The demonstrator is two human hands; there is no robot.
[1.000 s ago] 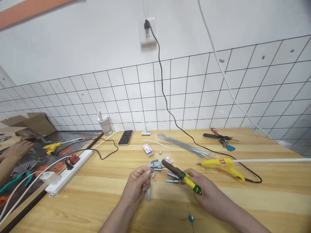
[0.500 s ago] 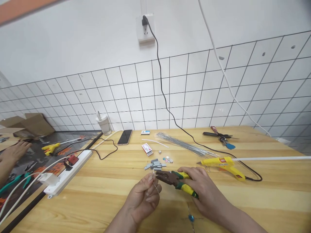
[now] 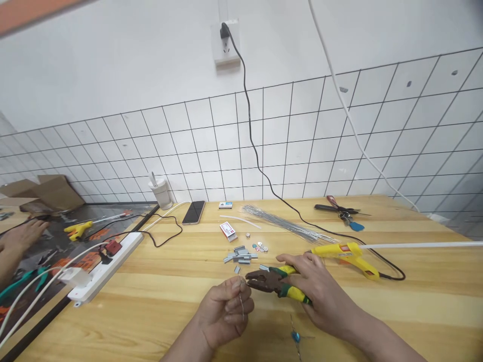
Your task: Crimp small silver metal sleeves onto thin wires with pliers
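Between thumb and fingers, my left hand (image 3: pixel 226 309) pinches a thin silvery wire (image 3: pixel 242 301), whose loose end hangs down across the fingers. My right hand (image 3: pixel 320 291) is wrapped round the yellow and green handles of a pair of pliers (image 3: pixel 266 280). The jaws point left, slightly parted, right beside the wire at my left fingertips. Whether they touch it I cannot tell. Below the pliers, a blue gem with wire arms (image 3: pixel 296 337) lies on the table. Grey metal staples (image 3: pixel 241 255) are heaped just beyond my left hand.
Past the staples lie small charms (image 3: pixel 260 247), a staple box (image 3: pixel 228 231) and a bundle of wires (image 3: pixel 287 223). A yellow glue gun (image 3: pixel 349 254) rests on the right, scissors (image 3: pixel 339 208) behind it. A power strip (image 3: pixel 109 269) and a co-worker's hand (image 3: pixel 28 236) are on the left.
Both hands have come slightly down and to the right. The pliers' jaws have moved a little away from the staple heap, and more of the hanging wire shows.
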